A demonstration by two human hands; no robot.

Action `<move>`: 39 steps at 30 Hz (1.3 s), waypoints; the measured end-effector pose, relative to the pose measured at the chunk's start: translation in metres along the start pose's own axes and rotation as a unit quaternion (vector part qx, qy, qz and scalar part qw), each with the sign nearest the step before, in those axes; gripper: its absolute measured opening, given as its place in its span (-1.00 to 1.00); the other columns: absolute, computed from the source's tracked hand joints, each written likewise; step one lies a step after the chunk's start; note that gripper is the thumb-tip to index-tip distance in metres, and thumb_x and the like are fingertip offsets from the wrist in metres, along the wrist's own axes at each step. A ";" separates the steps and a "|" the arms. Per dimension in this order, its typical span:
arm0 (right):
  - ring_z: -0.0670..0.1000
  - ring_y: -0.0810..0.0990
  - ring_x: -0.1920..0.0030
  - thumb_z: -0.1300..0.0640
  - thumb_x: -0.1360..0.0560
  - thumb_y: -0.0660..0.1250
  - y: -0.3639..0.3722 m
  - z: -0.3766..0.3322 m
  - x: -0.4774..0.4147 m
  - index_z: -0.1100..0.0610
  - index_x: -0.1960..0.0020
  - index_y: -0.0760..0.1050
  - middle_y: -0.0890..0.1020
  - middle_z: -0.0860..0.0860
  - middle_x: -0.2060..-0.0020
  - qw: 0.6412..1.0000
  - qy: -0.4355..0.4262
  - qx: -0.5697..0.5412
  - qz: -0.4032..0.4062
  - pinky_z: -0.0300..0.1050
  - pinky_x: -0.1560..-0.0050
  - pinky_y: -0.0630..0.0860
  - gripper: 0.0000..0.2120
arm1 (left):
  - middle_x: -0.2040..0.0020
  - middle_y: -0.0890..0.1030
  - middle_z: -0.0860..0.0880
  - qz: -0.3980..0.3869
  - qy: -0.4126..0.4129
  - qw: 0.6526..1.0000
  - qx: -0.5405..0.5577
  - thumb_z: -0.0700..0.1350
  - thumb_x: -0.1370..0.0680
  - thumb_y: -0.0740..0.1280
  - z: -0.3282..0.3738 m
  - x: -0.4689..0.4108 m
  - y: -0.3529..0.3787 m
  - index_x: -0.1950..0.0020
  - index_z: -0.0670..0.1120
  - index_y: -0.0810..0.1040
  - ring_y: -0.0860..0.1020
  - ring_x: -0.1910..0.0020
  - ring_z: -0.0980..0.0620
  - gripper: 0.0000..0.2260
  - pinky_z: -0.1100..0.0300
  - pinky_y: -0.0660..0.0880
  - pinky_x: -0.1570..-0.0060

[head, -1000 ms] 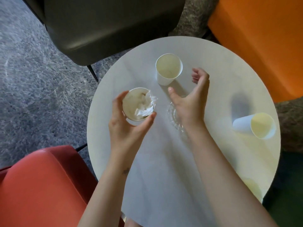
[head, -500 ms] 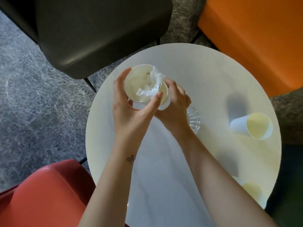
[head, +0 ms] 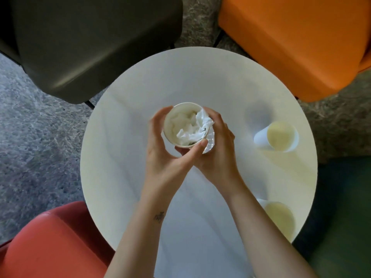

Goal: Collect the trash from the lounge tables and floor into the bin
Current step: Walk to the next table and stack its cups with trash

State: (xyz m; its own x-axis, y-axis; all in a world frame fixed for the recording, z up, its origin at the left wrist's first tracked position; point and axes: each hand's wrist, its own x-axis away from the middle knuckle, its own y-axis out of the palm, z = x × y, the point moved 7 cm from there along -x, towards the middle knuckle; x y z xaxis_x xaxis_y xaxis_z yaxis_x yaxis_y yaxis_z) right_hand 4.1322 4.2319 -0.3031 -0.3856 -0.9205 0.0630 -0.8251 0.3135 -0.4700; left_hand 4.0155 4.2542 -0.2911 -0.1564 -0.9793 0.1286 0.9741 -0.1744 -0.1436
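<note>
Both hands are on one paper cup (head: 174,125), held over the middle of the table (head: 140,87). The left hand (head: 166,157) has a narrow grip on it, thumb and fingers curled round the cup's left and near side. The right hand (head: 218,155) wraps the other side, fingers curled against the wall.

Inside the cup is a crumpled white tissue (head: 192,129), bunched to the right and poking just over the rim. Watch that tissue: it sits loose and high, so I reckon a tilt or a quick swing could shake it out onto the carpet (head: 40,137). Squeeze too hard and the thin paper wall might buckle.

Just under the cup's right edge a ribbed clear thing (head: 210,142) peeks out. Whether the right hand has it or it rests on the table, I cannot tell. If it is glass, a knock would be costly.

Well apart to the right of the held cup, a second cup (head: 281,138) lies tipped on its side, nothing in it that I can see. Further right and nearer the person, a third cup (head: 279,219) is half hidden by the right forearm, where an elbow could nudge it off. No bin in sight.
</note>
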 end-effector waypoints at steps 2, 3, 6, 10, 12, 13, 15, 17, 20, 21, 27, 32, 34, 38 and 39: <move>0.07 0.52 -0.14 0.24 -0.28 0.49 -0.013 0.002 0.002 0.12 -0.31 0.37 0.55 0.01 -0.13 1.000 -0.009 0.008 -0.014 0.17 -0.16 0.44 -0.37 | -0.20 0.51 -0.04 -0.019 -0.032 0.998 0.047 -0.16 -0.31 0.51 -0.001 0.005 0.016 -0.25 0.03 0.32 0.54 -0.18 0.05 -0.41 0.05 0.52 -0.13; 0.08 0.52 -0.15 0.22 -0.28 0.50 -0.021 0.003 0.003 0.12 -0.32 0.35 0.55 0.02 -0.15 1.000 -0.013 0.017 -0.022 0.17 -0.17 0.43 -0.34 | -0.18 0.53 -0.05 -0.026 -0.040 0.997 0.058 -0.17 -0.30 0.50 0.000 0.006 0.023 -0.23 0.05 0.32 0.56 -0.15 0.03 -0.42 0.08 0.54 -0.07; 0.09 0.49 -0.22 0.19 -0.28 0.53 -0.051 0.006 0.007 0.12 -0.41 0.26 0.50 0.04 -0.26 0.994 -0.057 0.070 -0.055 0.13 -0.25 0.37 -0.23 | -0.10 0.57 -0.01 -0.025 -0.046 0.997 0.063 -0.16 -0.29 0.51 0.005 0.012 0.043 -0.17 0.11 0.35 0.60 -0.06 0.07 -0.45 0.19 0.55 0.05; 0.13 0.39 -0.31 0.15 -0.23 0.56 -0.116 0.035 0.009 0.13 -0.40 0.29 0.46 0.08 -0.28 0.976 -0.069 0.205 0.036 0.00 -0.18 0.22 -0.19 | -0.09 0.58 0.03 -0.004 -0.049 0.997 0.063 -0.13 -0.27 0.52 0.013 0.019 0.065 -0.14 0.16 0.35 0.61 -0.03 0.10 -0.45 0.22 0.56 0.08; 0.16 0.32 -0.36 0.09 -0.23 0.55 -0.139 0.064 0.009 0.15 -0.39 0.30 0.42 0.11 -0.32 0.973 -0.021 0.222 0.066 0.08 -0.23 0.22 -0.20 | -0.08 0.58 0.03 -0.001 -0.053 0.996 0.067 -0.11 -0.27 0.52 0.014 0.024 0.077 -0.15 0.16 0.36 0.61 -0.02 0.09 -0.45 0.24 0.55 0.11; 0.17 0.28 -0.38 0.02 -0.25 0.53 -0.145 0.080 0.009 0.15 -0.40 0.27 0.39 0.12 -0.34 0.973 0.003 0.225 0.058 0.11 -0.26 0.19 -0.18 | -0.06 0.59 0.04 0.001 -0.054 0.996 0.071 -0.11 -0.27 0.51 0.014 0.026 0.082 -0.14 0.15 0.36 0.61 -0.01 0.10 -0.46 0.28 0.54 0.14; 0.15 0.26 -0.39 -0.08 -0.27 0.45 -0.147 0.107 0.009 0.14 -0.43 0.21 0.36 0.12 -0.36 0.977 0.039 0.207 0.036 0.08 -0.29 0.18 -0.17 | -0.04 0.61 0.06 0.004 -0.059 0.995 0.086 -0.11 -0.28 0.51 0.012 0.031 0.093 -0.12 0.16 0.38 0.62 0.06 0.15 -0.49 0.38 0.50 0.19; 0.11 0.38 -0.31 0.01 -0.27 0.45 -0.148 0.121 0.010 0.14 -0.40 0.25 0.44 0.09 -0.30 0.982 0.059 0.166 0.062 0.04 -0.27 0.27 -0.23 | -0.04 0.61 0.06 0.009 -0.067 0.993 0.101 -0.10 -0.29 0.50 0.010 0.035 0.102 -0.12 0.16 0.39 0.62 0.12 0.20 -0.51 0.41 0.48 0.22; 0.12 0.50 -0.19 0.12 -0.26 0.48 -0.142 0.127 0.011 0.15 -0.34 0.34 0.54 0.09 -0.19 0.980 0.051 0.162 0.103 0.05 -0.20 0.36 -0.31 | 0.03 0.63 0.13 0.012 -0.067 0.991 0.114 -0.12 -0.30 0.49 0.007 0.038 0.114 -0.12 0.16 0.40 0.62 0.15 0.23 -0.52 0.42 0.48 0.22; 0.13 0.52 -0.17 0.12 -0.25 0.48 -0.141 0.127 0.011 0.16 -0.32 0.36 0.55 0.09 -0.17 0.979 0.045 0.164 0.111 0.06 -0.18 0.38 -0.32 | 0.03 0.63 0.12 0.008 -0.066 0.991 0.117 -0.12 -0.31 0.49 0.006 0.038 0.119 -0.12 0.15 0.39 0.62 0.14 0.22 -0.53 0.41 0.49 0.21; 0.09 0.57 -0.03 0.14 -0.16 0.54 -0.144 0.122 0.016 0.11 -0.20 0.40 0.59 -0.04 -0.03 0.992 0.019 0.092 0.086 0.09 -0.10 0.48 -0.36 | -0.06 0.60 0.02 -0.035 -0.061 0.993 0.100 -0.12 -0.31 0.51 0.005 0.035 0.151 -0.17 0.14 0.36 0.62 0.02 0.10 -0.48 0.30 0.51 0.10; -0.07 0.50 -0.12 0.10 -0.26 0.55 -0.149 0.114 0.034 0.00 -0.21 0.30 0.48 -0.16 -0.12 0.998 0.009 -0.029 0.059 -0.29 -0.09 0.44 -0.37 | -0.11 0.56 0.00 -0.067 -0.059 0.993 0.078 -0.13 -0.27 0.53 0.002 0.046 0.167 -0.17 0.12 0.35 0.58 -0.13 -0.04 -0.43 0.03 0.53 -0.12; -0.11 0.50 -0.15 0.04 -0.27 0.52 -0.150 0.104 0.039 -0.05 -0.24 0.26 0.47 -0.20 -0.13 0.996 -0.010 -0.068 0.058 -0.26 -0.10 0.46 -0.35 | -0.13 0.55 -0.02 -0.072 -0.059 0.993 0.076 -0.17 -0.27 0.53 0.001 0.050 0.170 -0.16 0.10 0.35 0.57 -0.14 -0.04 -0.43 0.05 0.52 -0.14; -0.20 0.47 -0.18 0.11 -0.28 0.53 -0.150 0.097 0.048 -0.04 -0.31 0.19 0.41 -0.27 -0.17 0.994 -0.019 -0.095 0.053 -0.28 -0.17 0.43 -0.26 | -0.14 0.54 -0.08 -0.059 -0.051 0.995 0.065 -0.22 -0.27 0.51 0.001 0.055 0.166 -0.16 0.08 0.35 0.59 -0.10 -0.04 -0.43 0.14 0.55 -0.06; -0.19 0.46 -0.21 0.14 -0.28 0.54 -0.150 0.099 0.051 -0.02 -0.33 0.17 0.41 -0.23 -0.19 0.995 -0.019 -0.094 0.039 -0.26 -0.21 0.41 -0.23 | -0.13 0.54 -0.08 -0.056 -0.049 0.996 0.059 -0.21 -0.28 0.51 0.001 0.055 0.164 -0.16 0.09 0.35 0.59 -0.09 -0.04 -0.44 0.12 0.55 -0.06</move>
State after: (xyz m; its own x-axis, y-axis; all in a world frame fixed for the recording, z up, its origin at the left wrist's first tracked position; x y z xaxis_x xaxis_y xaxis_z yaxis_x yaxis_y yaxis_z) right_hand 4.2769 4.1151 -0.3167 -0.4387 -0.8986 -0.0029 -0.8569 0.4193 -0.2999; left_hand 4.1664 4.1715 -0.3063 -0.2535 -0.9389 0.2328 0.9649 -0.2624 -0.0077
